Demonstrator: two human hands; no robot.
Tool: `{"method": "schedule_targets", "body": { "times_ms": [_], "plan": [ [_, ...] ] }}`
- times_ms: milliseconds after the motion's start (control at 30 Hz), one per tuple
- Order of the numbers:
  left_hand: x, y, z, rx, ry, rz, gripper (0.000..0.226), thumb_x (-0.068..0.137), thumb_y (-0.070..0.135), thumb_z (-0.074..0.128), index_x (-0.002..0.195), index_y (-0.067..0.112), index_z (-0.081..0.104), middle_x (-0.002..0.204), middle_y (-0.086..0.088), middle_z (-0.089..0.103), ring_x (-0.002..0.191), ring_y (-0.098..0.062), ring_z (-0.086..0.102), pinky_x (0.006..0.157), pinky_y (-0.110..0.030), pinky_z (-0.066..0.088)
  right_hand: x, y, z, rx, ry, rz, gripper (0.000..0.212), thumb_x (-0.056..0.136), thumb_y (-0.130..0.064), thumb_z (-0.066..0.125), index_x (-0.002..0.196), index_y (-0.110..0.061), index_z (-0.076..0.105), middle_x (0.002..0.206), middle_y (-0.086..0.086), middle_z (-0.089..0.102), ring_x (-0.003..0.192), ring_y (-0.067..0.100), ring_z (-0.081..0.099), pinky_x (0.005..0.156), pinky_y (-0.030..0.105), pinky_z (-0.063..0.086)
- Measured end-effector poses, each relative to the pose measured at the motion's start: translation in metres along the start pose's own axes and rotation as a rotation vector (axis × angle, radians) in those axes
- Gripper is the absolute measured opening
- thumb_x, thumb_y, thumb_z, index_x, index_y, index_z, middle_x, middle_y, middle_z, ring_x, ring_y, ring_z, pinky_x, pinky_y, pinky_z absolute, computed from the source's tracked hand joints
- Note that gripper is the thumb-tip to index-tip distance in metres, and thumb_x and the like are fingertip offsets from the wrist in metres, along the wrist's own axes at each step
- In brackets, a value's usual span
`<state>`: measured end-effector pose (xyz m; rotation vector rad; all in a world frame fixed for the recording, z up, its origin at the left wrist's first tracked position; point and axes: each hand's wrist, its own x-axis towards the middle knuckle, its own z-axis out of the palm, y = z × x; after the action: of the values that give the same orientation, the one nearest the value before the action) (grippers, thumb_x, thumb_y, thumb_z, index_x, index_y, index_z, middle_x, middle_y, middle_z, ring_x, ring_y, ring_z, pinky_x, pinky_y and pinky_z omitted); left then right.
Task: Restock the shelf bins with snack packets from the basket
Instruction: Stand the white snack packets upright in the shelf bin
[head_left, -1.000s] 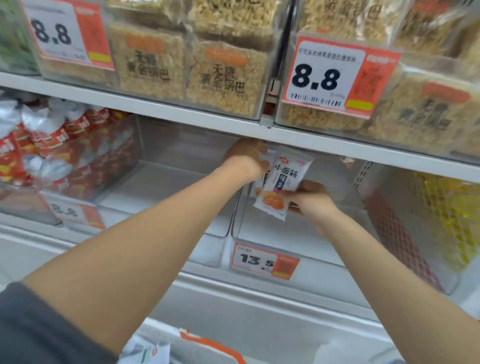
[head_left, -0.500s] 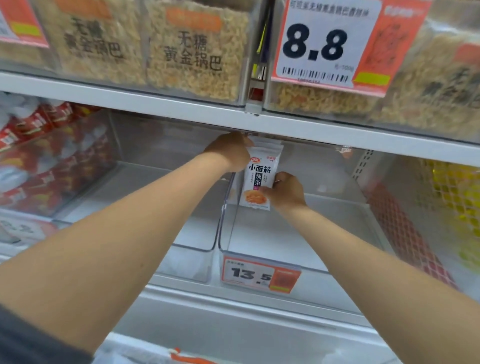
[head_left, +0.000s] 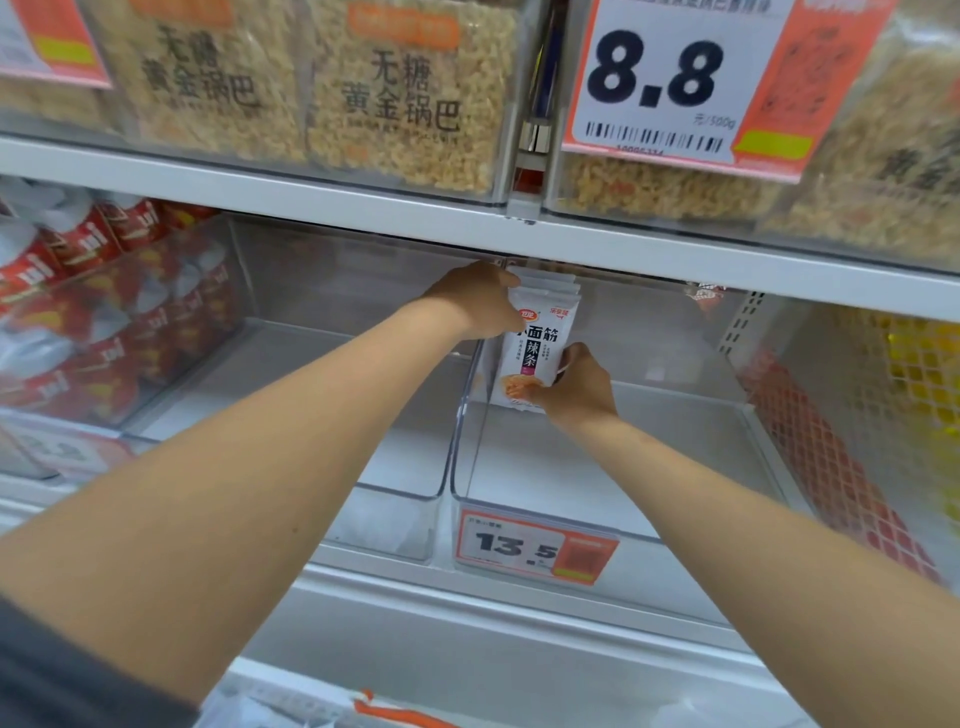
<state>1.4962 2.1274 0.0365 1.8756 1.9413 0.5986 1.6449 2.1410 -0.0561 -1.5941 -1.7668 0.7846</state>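
While the head view is the only one to go on, it shows the step plainly enough: a small stack of snack packets is held upright at the back left of the clear bin that carries the 13.5 price tag. The left hand is curled round the stack's top left corner, just under the upper shelf. The right hand pinches the lower right edge, low in the bin. Both hands are therefore grasping the packets, and neither is free.

The person appears to be seating the stack, and doing it well probably means these things:
- The bottom edges should go flat on the bin floor before either grip loosens, since thin pouches are likely to slump forward.
- The printed faces should be square to the front, and the stack pressed against the left wall so later packets can line up beside it.
- The right hand would best let go first while the left steadies the tops.
- Knuckles need watching under the shelf lip.

The neighbouring bin lies to the left, with red packets beyond it. The basket shows only as an orange-trimmed edge at the bottom, so its contents cannot be judged
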Motion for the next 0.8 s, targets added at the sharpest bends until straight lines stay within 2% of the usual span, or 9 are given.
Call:
{"method": "schedule_targets", "body": {
  "times_ms": [200, 267, 333, 400, 500, 567, 633, 667, 800],
  "plan": [
    [0.000, 0.000, 0.002, -0.029, 0.023, -0.002, 0.061, 0.091, 0.027, 0.061, 0.147, 0.025, 0.038, 0.153, -0.003, 0.037, 0.135, -0.022, 0.041, 0.105, -0.026, 0.035, 0.003, 0.002, -0.001, 0.017, -0.006, 0.005, 0.047, 0.078, -0.026, 0.082, 0.105, -0.012, 0.046, 0.103, -0.002, 0.059, 0.088, 0.017, 0.056, 0.072, 0.028, 0.045],
    [-0.003, 0.000, 0.002, -0.065, 0.032, -0.004, 0.055, 0.094, 0.025, 0.055, 0.146, 0.026, 0.039, 0.151, -0.002, 0.039, 0.134, -0.020, 0.042, 0.104, -0.025, 0.035, 0.003, 0.003, -0.002, 0.037, -0.015, 0.034, 0.052, 0.076, -0.028, 0.083, 0.108, -0.010, 0.047, 0.104, -0.001, 0.059, 0.090, 0.017, 0.056, 0.073, 0.029, 0.046],
    [-0.008, -0.001, 0.003, -0.119, 0.058, -0.004, 0.049, 0.096, 0.023, 0.049, 0.145, 0.027, 0.041, 0.151, -0.002, 0.041, 0.128, -0.018, 0.048, 0.100, -0.023, 0.038, 0.003, 0.003, -0.004, 0.071, -0.028, 0.083, 0.062, 0.070, -0.033, 0.087, 0.111, -0.010, 0.046, 0.112, 0.003, 0.060, 0.096, 0.021, 0.059, 0.082, 0.034, 0.052],
    [-0.016, -0.002, 0.003, -0.163, 0.095, -0.014, 0.047, 0.097, 0.022, 0.046, 0.144, 0.030, 0.044, 0.151, -0.002, 0.041, 0.102, -0.013, 0.058, 0.086, -0.021, 0.043, 0.001, 0.000, -0.009, 0.088, -0.057, 0.142, 0.071, 0.065, -0.038, 0.089, 0.112, -0.012, 0.043, 0.117, 0.006, 0.060, 0.102, 0.025, 0.061, 0.086, 0.039, 0.053],
    [-0.031, 0.000, 0.001, -0.160, 0.130, -0.040, 0.048, 0.097, 0.023, 0.046, 0.144, 0.034, 0.042, 0.148, -0.001, 0.045, 0.066, -0.006, 0.055, 0.061, -0.019, 0.044, -0.010, -0.011, -0.021, 0.059, -0.089, 0.203, 0.072, 0.065, -0.041, 0.089, 0.112, -0.011, 0.042, 0.112, 0.005, 0.057, 0.101, 0.025, 0.059, 0.075, 0.034, 0.044],
    [-0.048, 0.003, 0.000, -0.180, 0.137, -0.047, 0.046, 0.097, 0.022, 0.048, 0.142, 0.032, 0.045, 0.140, -0.006, 0.053, 0.072, -0.016, 0.062, 0.058, -0.020, 0.043, -0.023, -0.019, -0.029, 0.048, -0.063, 0.163, 0.067, 0.066, -0.040, 0.088, 0.109, -0.011, 0.046, 0.102, 0.000, 0.055, 0.094, 0.021, 0.055, 0.071, 0.030, 0.039],
    [-0.071, 0.004, 0.001, -0.220, 0.148, -0.047, 0.044, 0.095, 0.022, 0.051, 0.139, 0.027, 0.049, 0.129, -0.012, 0.061, 0.091, -0.026, 0.065, 0.070, -0.021, 0.044, -0.040, -0.025, -0.035, 0.075, -0.023, 0.062, 0.054, 0.069, -0.036, 0.087, 0.099, -0.012, 0.049, 0.088, -0.003, 0.056, 0.081, 0.017, 0.055, 0.060, 0.026, 0.040],
    [-0.083, 0.003, 0.003, -0.220, 0.162, -0.046, 0.045, 0.094, 0.025, 0.054, 0.138, 0.026, 0.050, 0.123, -0.011, 0.064, 0.092, -0.024, 0.064, 0.074, -0.021, 0.044, -0.051, -0.029, -0.036, 0.074, -0.017, 0.005, 0.047, 0.073, -0.034, 0.085, 0.096, -0.013, 0.051, 0.082, -0.005, 0.056, 0.076, 0.015, 0.055, 0.056, 0.022, 0.040],
    [-0.136, 0.000, 0.004, -0.107, 0.173, -0.034, 0.056, 0.087, 0.036, 0.067, 0.138, 0.024, 0.048, 0.110, -0.008, 0.064, 0.101, -0.024, 0.060, 0.085, -0.033, 0.050, -0.094, -0.044, -0.047, -0.056, -0.012, -0.230, 0.017, 0.082, -0.018, 0.073, 0.089, -0.016, 0.057, 0.074, -0.012, 0.059, 0.079, 0.015, 0.061, 0.068, 0.023, 0.046]
  ]
}}
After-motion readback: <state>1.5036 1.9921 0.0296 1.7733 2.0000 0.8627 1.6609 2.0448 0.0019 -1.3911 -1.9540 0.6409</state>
